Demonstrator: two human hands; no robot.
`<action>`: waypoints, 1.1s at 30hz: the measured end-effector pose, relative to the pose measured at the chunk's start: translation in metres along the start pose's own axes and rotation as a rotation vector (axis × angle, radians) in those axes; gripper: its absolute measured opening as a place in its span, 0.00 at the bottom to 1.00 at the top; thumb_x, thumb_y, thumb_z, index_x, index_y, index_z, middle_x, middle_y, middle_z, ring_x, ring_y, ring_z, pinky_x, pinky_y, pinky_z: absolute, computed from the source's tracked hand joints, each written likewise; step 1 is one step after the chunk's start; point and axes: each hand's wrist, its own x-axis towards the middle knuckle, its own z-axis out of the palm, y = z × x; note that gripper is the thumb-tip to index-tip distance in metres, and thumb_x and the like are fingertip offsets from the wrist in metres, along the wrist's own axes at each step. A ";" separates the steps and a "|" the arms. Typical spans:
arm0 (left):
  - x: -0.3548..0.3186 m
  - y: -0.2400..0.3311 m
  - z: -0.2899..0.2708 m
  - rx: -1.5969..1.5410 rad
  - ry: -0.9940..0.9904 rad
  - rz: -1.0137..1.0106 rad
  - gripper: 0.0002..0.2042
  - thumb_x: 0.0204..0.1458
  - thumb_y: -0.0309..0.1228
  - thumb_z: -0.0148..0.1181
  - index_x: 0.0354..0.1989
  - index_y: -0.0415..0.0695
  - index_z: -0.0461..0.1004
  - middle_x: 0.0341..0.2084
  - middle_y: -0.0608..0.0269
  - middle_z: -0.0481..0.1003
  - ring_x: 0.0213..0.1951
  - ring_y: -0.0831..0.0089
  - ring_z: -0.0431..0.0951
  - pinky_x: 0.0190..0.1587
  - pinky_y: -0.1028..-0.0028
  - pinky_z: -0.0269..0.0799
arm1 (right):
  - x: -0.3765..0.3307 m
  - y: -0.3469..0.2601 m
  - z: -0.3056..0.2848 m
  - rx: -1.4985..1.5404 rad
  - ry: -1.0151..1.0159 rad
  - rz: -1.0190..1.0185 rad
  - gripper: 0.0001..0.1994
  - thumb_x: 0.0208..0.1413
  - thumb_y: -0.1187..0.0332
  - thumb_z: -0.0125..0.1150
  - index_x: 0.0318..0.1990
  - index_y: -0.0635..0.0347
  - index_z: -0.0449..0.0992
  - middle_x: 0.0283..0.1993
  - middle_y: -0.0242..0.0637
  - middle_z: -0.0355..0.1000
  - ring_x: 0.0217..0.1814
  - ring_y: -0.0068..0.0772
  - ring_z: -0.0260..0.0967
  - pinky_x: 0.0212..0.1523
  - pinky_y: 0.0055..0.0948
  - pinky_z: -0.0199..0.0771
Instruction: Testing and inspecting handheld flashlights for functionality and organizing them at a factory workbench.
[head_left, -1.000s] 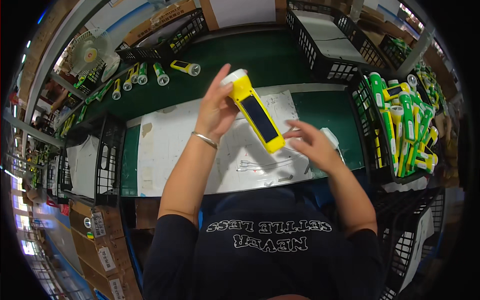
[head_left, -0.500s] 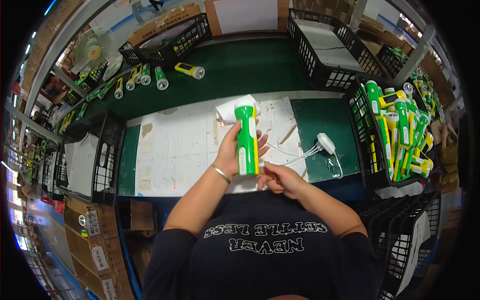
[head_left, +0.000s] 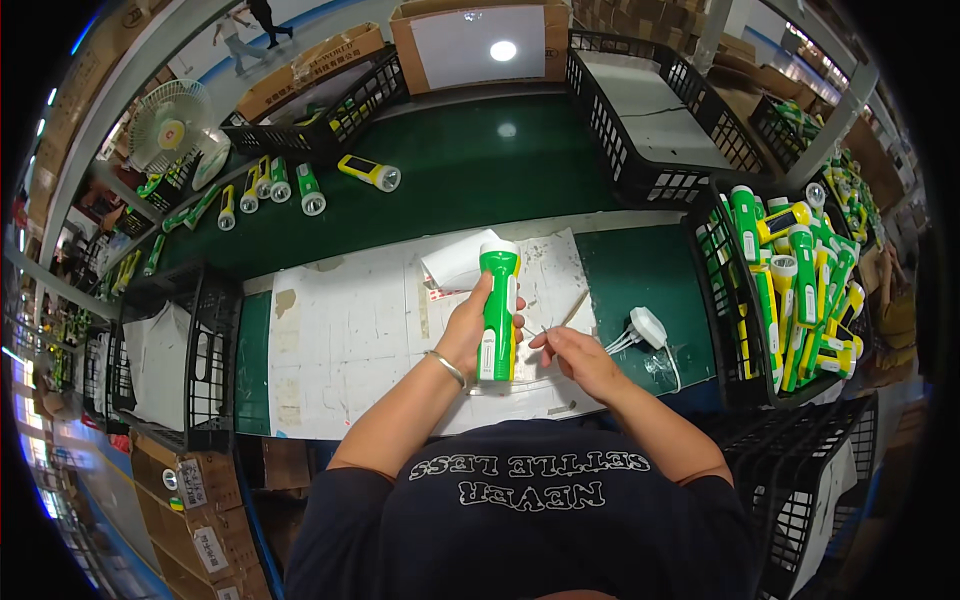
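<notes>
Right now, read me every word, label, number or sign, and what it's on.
I don't copy wording, but lettering stands here:
Dark shirt: large white outlined letters, upside down.
Cardboard box, upper left: dark print.
Green-and-yellow flashlight in left hand: print too small.
White label, lower-left carton: too blurred to read.
Other marks: too small.

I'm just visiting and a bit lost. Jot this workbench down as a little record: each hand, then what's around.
Left hand: holding a green-and-yellow flashlight, white head away from the person
Right hand: beside the flashlight, fingertips close together; a grip is unclear
Bench, right: white plug block with white cables
Far right: black crate full of flashlights
Bench, back left: more flashlights lying loose
Back: white panel showing a bright round spot
</notes>
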 end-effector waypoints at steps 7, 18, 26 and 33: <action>0.007 0.004 0.002 0.136 0.103 0.068 0.20 0.63 0.47 0.42 0.45 0.41 0.68 0.25 0.59 0.73 0.22 0.72 0.74 0.24 0.72 0.74 | 0.011 -0.030 0.004 -0.656 0.263 -0.418 0.07 0.60 0.62 0.50 0.37 0.55 0.68 0.27 0.42 0.72 0.29 0.53 0.71 0.28 0.46 0.69; 0.000 0.005 -0.019 0.234 0.110 0.263 0.26 0.64 0.52 0.35 0.54 0.41 0.64 0.39 0.54 0.73 0.38 0.68 0.74 0.41 0.67 0.74 | 0.015 -0.043 0.031 -1.054 -0.089 -0.909 0.08 0.48 0.64 0.61 0.25 0.52 0.68 0.21 0.32 0.64 0.17 0.36 0.67 0.17 0.34 0.66; 0.012 0.022 -0.036 -0.391 -0.079 -0.084 0.28 0.62 0.54 0.36 0.51 0.39 0.63 0.40 0.48 0.70 0.38 0.58 0.72 0.44 0.58 0.72 | 0.026 -0.041 0.041 -0.304 0.049 -0.358 0.18 0.47 0.66 0.69 0.21 0.52 0.61 0.19 0.22 0.58 0.19 0.15 0.56 0.19 0.23 0.56; 0.006 0.013 -0.031 -0.240 -0.066 0.046 0.21 0.64 0.48 0.38 0.49 0.41 0.64 0.38 0.52 0.70 0.40 0.62 0.74 0.46 0.62 0.72 | 0.075 -0.036 0.034 0.101 0.044 -0.067 0.20 0.47 0.66 0.70 0.21 0.54 0.58 0.22 0.23 0.60 0.24 0.14 0.56 0.23 0.20 0.58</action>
